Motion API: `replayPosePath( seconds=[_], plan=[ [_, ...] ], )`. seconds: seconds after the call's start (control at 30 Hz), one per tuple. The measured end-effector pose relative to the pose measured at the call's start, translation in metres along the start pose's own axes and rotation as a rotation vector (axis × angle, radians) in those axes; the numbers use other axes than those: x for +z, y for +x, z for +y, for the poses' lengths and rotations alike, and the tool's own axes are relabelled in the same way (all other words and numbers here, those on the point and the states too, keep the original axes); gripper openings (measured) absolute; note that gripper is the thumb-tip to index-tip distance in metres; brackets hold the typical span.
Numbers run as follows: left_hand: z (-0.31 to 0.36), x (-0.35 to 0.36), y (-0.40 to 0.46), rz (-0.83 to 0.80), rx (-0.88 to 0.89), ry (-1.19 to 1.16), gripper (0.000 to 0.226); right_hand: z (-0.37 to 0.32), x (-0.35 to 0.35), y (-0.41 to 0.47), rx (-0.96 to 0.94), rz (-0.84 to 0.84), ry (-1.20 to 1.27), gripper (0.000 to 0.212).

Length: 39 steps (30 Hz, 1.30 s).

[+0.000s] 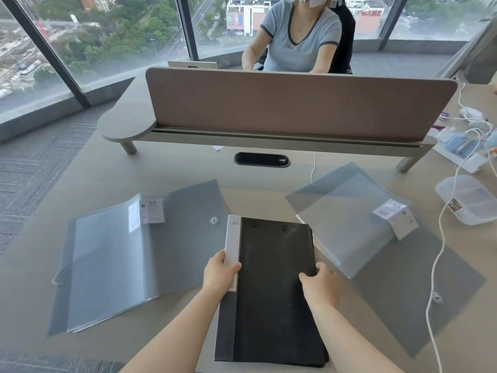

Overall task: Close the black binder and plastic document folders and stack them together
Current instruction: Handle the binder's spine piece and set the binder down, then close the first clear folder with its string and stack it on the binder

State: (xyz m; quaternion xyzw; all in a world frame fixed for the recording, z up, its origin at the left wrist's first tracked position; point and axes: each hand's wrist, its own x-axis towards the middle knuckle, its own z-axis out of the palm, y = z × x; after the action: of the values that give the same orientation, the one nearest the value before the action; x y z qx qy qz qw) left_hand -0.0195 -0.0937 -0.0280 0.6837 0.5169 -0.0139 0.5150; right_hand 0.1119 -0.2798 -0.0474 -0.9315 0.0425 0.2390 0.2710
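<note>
The black binder (271, 292) lies shut on the desk in front of me, with a white label strip along its spine on the left. My left hand (220, 273) grips that spine edge, thumb on top. My right hand (321, 285) holds the binder's right edge, thumb on the cover. To the left lies a translucent grey plastic folder (113, 259) with its cover and flap open. A second translucent folder (376, 238) lies open on the right, on its snap-button envelope.
A brown divider panel (295, 103) on a raised shelf crosses the desk behind the folders; a person sits beyond it. A black cable port (262, 159) is set in the desk. A white cable (441, 251), a clear plastic box (468, 197) and small items lie right.
</note>
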Motion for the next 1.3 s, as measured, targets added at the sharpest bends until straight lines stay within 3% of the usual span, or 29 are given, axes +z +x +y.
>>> replayPosePath(
  seconds=[0.23,0.33,0.43,0.73,0.93,1.3],
  plan=[
    [-0.001,-0.006,0.001,0.018,0.032,-0.014,0.026,-0.027,0.0,-0.011,-0.131,0.034,0.111,0.046],
    [-0.007,-0.013,0.002,0.113,0.005,-0.036,0.047,-0.052,0.003,-0.021,-0.239,0.004,0.147,0.032],
    [-0.014,-0.026,0.004,0.215,0.018,-0.012,0.044,-0.08,0.01,-0.031,-0.414,-0.05,0.146,0.026],
    [-0.035,-0.077,0.024,0.309,0.041,0.295,0.055,-0.169,0.047,-0.038,-0.784,-0.214,-0.167,0.044],
    [-0.044,-0.094,0.039,0.247,0.064,0.362,0.063,-0.206,0.074,-0.025,-0.78,-0.259,-0.483,0.054],
    [-0.066,-0.095,0.053,0.208,0.082,0.486,0.063,-0.24,0.099,-0.002,-0.544,-0.269,-0.66,0.045]
  ],
)
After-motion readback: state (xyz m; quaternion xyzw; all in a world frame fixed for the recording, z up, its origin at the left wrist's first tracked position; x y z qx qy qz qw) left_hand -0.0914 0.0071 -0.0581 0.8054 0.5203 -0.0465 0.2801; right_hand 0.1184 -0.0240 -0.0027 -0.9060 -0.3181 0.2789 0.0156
